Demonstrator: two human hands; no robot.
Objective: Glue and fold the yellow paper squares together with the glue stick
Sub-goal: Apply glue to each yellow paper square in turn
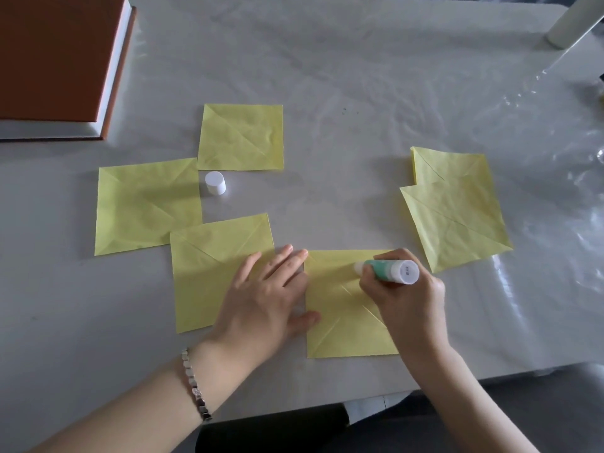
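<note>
While my right hand (411,299) grips the glue stick (389,271), tip seemingly on the near yellow square (346,328), my flat left hand (271,299) pins its edge; pressing hard could crumple or drag it.

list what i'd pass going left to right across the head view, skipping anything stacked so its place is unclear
orange book → leftmost yellow square → white cap → left hand → glue stick in the right hand → overlapping pair of yellow squares
</note>
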